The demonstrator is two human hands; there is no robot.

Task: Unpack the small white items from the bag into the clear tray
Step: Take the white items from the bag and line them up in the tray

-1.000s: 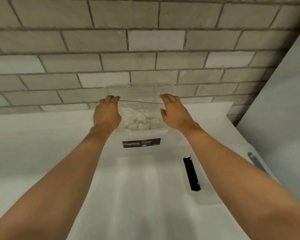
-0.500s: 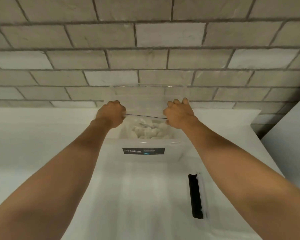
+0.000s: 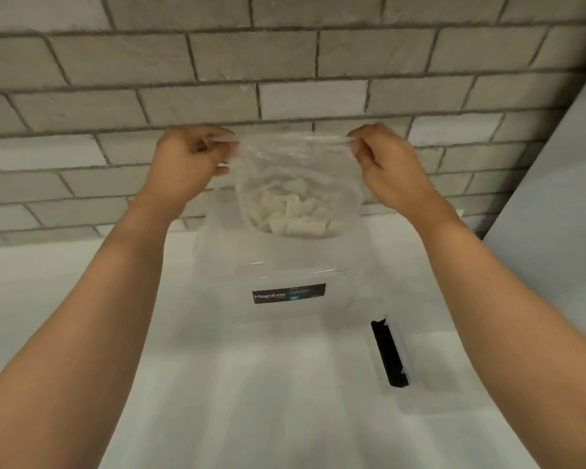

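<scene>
A clear plastic bag [image 3: 295, 164] hangs in the air above the clear tray [image 3: 217, 262], which carries a black Megabox label. Several small white items [image 3: 291, 214] lie bunched in the bag's bottom. My left hand [image 3: 186, 164] pinches the bag's top left corner. My right hand [image 3: 386, 164] pinches the top right corner. The bag's mouth is stretched between the two hands. The tray's inside is mostly hidden behind the bag.
The tray stands on a white table [image 3: 65, 299] against a grey brick wall [image 3: 285, 62]. A clear lid with a black clip [image 3: 389, 353] lies to the tray's right. A pale panel [image 3: 555, 198] rises at the far right.
Both hands have closed on the bag's top corners and lifted it out of the tray, spreading apart. The white items now hang above the tray.
</scene>
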